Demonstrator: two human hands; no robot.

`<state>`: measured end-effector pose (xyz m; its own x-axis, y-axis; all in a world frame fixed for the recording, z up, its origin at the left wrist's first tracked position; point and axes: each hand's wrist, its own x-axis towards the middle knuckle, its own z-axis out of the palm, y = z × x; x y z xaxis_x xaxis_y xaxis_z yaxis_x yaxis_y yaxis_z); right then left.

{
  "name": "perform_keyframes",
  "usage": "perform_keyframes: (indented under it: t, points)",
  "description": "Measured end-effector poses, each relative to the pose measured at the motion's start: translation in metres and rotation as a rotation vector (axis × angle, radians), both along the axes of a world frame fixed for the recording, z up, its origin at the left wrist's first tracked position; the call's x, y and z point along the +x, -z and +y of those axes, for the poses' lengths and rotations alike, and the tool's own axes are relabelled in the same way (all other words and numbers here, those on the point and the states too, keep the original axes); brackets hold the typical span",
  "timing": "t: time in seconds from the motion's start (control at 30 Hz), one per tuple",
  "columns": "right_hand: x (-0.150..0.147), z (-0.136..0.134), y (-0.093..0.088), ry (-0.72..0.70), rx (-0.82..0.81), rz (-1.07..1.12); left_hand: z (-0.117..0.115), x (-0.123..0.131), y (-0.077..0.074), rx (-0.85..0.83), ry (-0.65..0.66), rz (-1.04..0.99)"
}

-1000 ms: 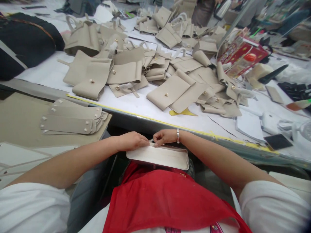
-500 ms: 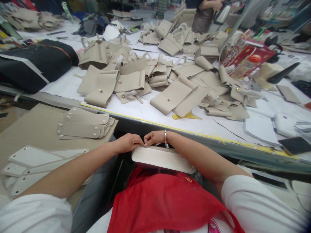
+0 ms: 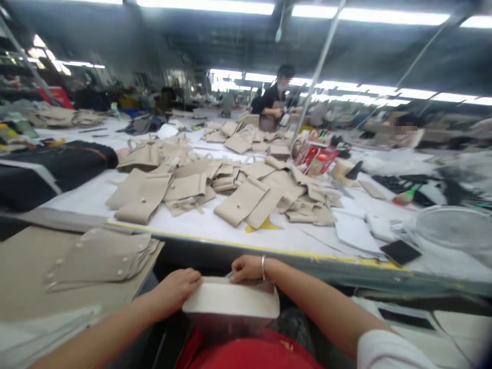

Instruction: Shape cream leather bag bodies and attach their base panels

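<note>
A cream leather bag piece with rounded corners rests at my lap, its long flat side facing me. My left hand is closed round its left end. Along its far top edge, the fingers of my right hand are curled and pressed together at the rim; the fingertips are partly hidden. A bracelet circles the right wrist. On the board to my left lies a stack of beige strips with studs, and nearer to me are white strips, blurred.
The worktable stretches ahead, its front edge marked by yellow tape. Beige bag pieces are heaped on it. A black bundle lies left, a red printed bag right. A clear round lid lies far right. A person stands beyond.
My view has tilted up, showing ceiling lights and people. My hands, close together before, have moved apart; the left now holds the bag piece's left end.
</note>
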<state>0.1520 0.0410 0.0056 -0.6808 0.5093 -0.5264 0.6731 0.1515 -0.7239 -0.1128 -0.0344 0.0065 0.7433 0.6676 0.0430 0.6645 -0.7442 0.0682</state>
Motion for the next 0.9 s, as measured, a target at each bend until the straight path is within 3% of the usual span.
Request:
perform_keyframes:
  t: [0.17,0.3,0.43,0.57,0.7,0.9]
  points:
    - [0.042,-0.057,-0.021,0.239,0.761,-0.003,-0.016,0.029,0.021,0.200,-0.058,-0.294]
    - [0.075,-0.120,-0.016,0.296,1.027,0.121,-0.047,0.076,0.023,0.111,-0.028,-0.409]
    - [0.089,-0.154,0.011,0.344,1.130,0.146,-0.055,0.106,0.025,0.030,0.017,-0.450]
    - [0.086,-0.166,0.029,0.365,1.124,0.145,-0.053,0.106,0.028,0.017,0.050,-0.478]
    - [0.083,-0.168,0.028,0.391,1.154,0.121,-0.057,0.102,0.027,0.078,0.082,-0.455]
    - [0.081,-0.160,0.022,0.319,1.150,0.095,-0.057,0.109,0.024,0.147,0.087,-0.314]
